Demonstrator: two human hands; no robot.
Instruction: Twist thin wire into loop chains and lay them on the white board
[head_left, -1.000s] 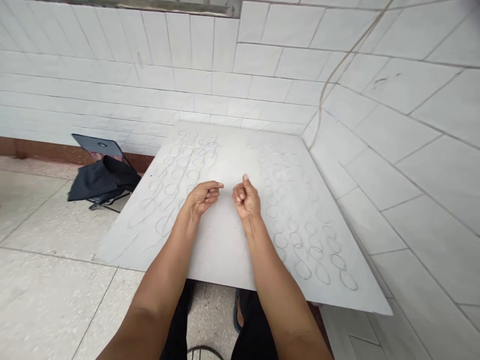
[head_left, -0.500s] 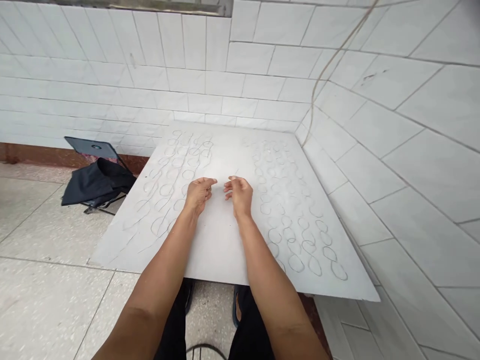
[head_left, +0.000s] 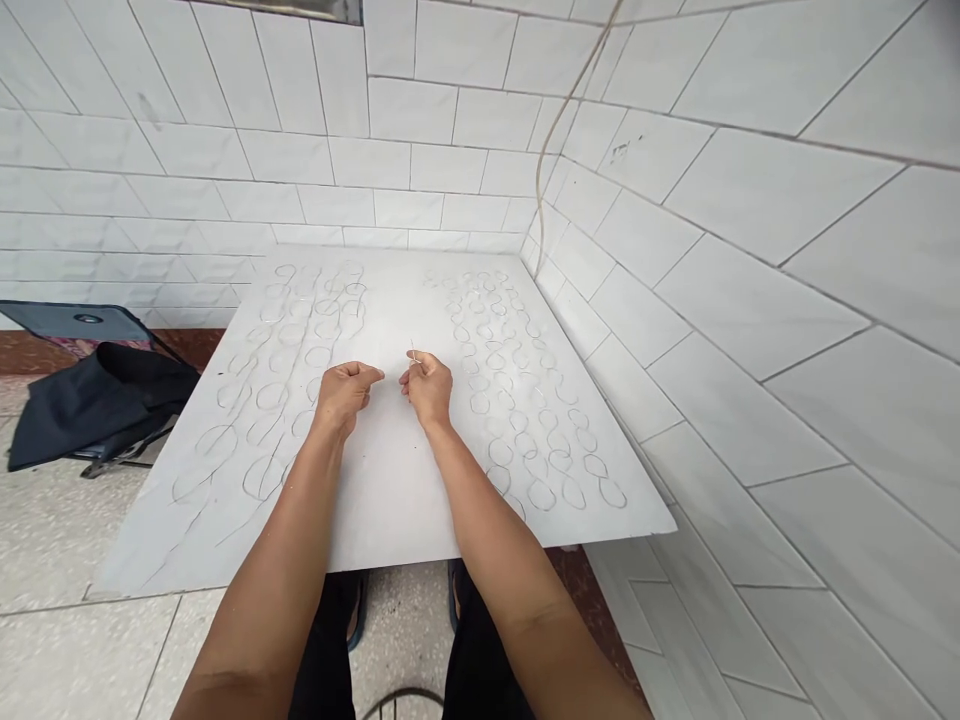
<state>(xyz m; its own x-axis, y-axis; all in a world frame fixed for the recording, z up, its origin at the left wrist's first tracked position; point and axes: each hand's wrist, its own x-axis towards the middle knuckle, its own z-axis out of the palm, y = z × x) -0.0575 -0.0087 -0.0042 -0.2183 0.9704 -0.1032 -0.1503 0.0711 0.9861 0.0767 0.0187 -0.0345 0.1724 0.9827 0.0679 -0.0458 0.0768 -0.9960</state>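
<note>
Both my hands are just above the middle of a large white board (head_left: pixel 390 520). My left hand (head_left: pixel 345 395) is closed in a pinch, thumb and forefinger pointing right; anything between them is too fine to make out. A small gap to the right, my right hand (head_left: pixel 429 388) pinches a thin needle (head_left: pixel 412 349) that sticks up past its fingertips. Whether a thread joins the hands cannot be seen. Thin dark rings and lines mark the board on both sides: larger, looser loops (head_left: pixel 264 478) at left and chain-like rows of rings (head_left: pixel 541 495) at right.
White tiled walls (head_left: pixel 600 340) meet behind and to the right of the board, with a cord (head_left: pixel 541 170) hanging in the corner. A folding chair (head_left: pixel 82 320) with a dark cloth (head_left: pixel 97 395) stands left on the speckled floor (head_left: pixel 45 540). My feet are below the board's front edge.
The view has turned right, so the board and chair sit further left. My hands stay close together over the board; the needle in my right hand now shows clearly.
</note>
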